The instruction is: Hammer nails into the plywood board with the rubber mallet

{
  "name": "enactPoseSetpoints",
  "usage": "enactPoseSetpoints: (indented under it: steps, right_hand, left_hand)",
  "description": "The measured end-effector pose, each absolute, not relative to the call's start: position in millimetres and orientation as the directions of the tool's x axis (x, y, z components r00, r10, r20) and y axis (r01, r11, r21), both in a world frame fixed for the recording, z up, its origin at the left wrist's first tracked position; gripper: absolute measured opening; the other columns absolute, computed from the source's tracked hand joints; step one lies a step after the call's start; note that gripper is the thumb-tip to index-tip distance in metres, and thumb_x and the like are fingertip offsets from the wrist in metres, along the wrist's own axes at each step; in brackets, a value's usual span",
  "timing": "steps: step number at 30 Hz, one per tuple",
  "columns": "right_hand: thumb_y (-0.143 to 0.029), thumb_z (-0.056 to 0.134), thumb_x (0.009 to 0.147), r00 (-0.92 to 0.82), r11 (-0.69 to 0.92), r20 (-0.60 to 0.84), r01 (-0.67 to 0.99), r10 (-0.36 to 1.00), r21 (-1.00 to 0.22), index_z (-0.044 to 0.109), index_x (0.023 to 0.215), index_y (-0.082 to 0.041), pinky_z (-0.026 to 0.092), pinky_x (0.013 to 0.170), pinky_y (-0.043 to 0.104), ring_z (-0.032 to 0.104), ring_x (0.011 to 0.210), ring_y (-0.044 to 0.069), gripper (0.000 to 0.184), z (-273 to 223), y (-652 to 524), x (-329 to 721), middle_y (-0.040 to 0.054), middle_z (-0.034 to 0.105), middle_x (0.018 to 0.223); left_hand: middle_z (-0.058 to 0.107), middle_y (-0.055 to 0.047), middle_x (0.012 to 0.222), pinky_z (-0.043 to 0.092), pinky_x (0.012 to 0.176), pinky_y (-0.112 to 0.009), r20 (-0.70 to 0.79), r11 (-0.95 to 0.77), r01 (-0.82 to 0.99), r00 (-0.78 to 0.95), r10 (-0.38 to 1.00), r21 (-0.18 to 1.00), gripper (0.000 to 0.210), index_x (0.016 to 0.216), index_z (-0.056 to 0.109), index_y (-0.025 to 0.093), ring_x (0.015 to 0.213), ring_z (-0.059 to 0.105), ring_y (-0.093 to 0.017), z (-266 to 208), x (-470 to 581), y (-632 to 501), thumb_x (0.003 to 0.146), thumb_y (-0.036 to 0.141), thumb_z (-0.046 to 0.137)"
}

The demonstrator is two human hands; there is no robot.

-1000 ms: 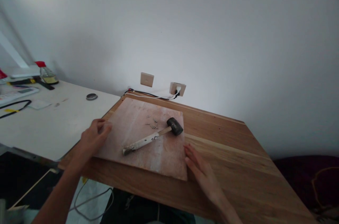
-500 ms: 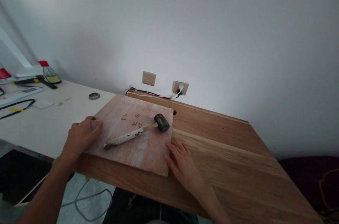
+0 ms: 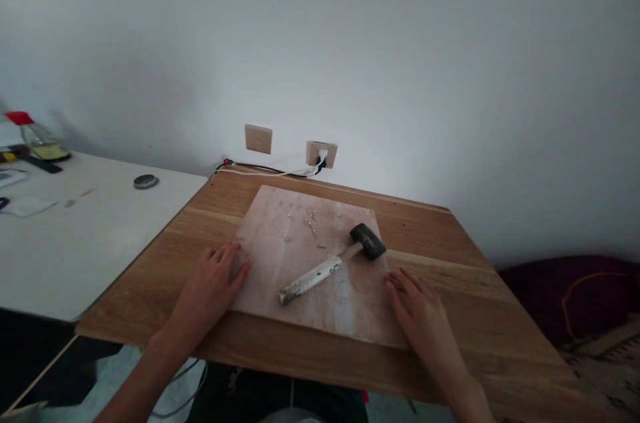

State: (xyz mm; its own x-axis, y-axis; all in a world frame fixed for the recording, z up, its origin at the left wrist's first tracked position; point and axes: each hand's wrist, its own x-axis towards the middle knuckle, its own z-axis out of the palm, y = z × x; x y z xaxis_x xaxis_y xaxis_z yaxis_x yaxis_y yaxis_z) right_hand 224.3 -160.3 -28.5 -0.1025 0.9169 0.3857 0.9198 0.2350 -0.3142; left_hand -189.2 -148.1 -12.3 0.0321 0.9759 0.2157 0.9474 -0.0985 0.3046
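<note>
A flat pinkish board (image 3: 265,256) lies on the wooden tabletop, held between my hands. My left hand (image 3: 213,286) grips its left edge, the thumb resting over the near part of that side. At the right edge, my right hand (image 3: 420,306) has its fingers and thumb against the side. A rubber mallet (image 3: 320,270) with a black head and a worn, white-painted handle rests diagonally on the board, its head toward the right. Several small nails (image 3: 311,226) are scattered behind the handle. Neither hand touches the mallet or the nails.
The wooden tabletop (image 3: 450,270) adjoins a white table (image 3: 115,236) on the left, which bears a round dark lid (image 3: 145,181) and a red-capped bottle (image 3: 40,140). Cables (image 3: 265,172) run along the wall to a socket (image 3: 321,154). Dark red fabric (image 3: 565,290) lies at right.
Both hands have moved the board to the right, off the seam with the white table and fully onto the wood. The mallet and nails moved with it and turned slightly. The view shifted right.
</note>
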Motion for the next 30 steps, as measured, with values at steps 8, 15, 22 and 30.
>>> enactPoseSetpoints:
  steps: [8,15,22,30]
  right_hand:
    - [-0.042,0.045,0.101,0.0,0.129,0.352,0.931,0.936,-0.342,0.071,0.116,-0.017,0.047,0.109,0.06,0.062,0.128,0.037,0.039,-32,-172,259,0.0184,0.071,0.127]
    - [-0.041,0.051,0.099,0.063,0.13,0.356,0.861,0.932,-0.492,0.071,0.115,-0.022,0.055,0.101,0.054,0.07,0.112,0.033,0.032,-20,-169,258,0.013,0.076,0.117]
    - [-0.044,0.054,0.099,0.19,0.1,0.362,0.755,0.913,-0.649,0.071,0.113,-0.021,0.059,0.091,0.045,0.073,0.105,0.029,0.032,-2,-157,255,0.0123,0.077,0.114]
    - [-0.018,0.054,0.097,-0.348,0.443,0.28,0.773,0.895,-0.455,0.072,0.113,-0.018,0.058,0.088,0.036,0.071,0.096,0.022,0.024,10,-91,224,0.0107,0.074,0.11]
  left_hand:
    - [0.064,-0.02,0.135,0.046,0.102,-0.057,0.285,-0.194,0.956,0.127,0.95,0.221,0.035,0.118,0.066,0.018,0.122,0.058,-0.04,1,-132,-145,0.098,0.042,0.049]
    - [0.068,-0.015,0.114,0.052,0.093,-0.047,0.146,-0.481,0.81,0.46,0.876,0.336,0.035,0.117,0.065,0.019,0.108,0.065,-0.032,6,-44,-142,0.099,0.047,0.055]
    - [0.073,-0.013,0.104,0.052,0.08,-0.039,0.011,-0.429,0.794,0.471,0.882,0.43,0.017,0.106,0.064,0.019,0.095,0.071,-0.03,3,-21,-123,0.098,0.03,0.053]
    - [0.059,0.002,0.068,0.045,0.058,-0.028,0.122,-0.277,0.458,0.34,0.933,0.844,0.033,0.092,0.052,0.022,0.06,0.058,-0.016,39,-66,-96,0.098,0.054,0.044]
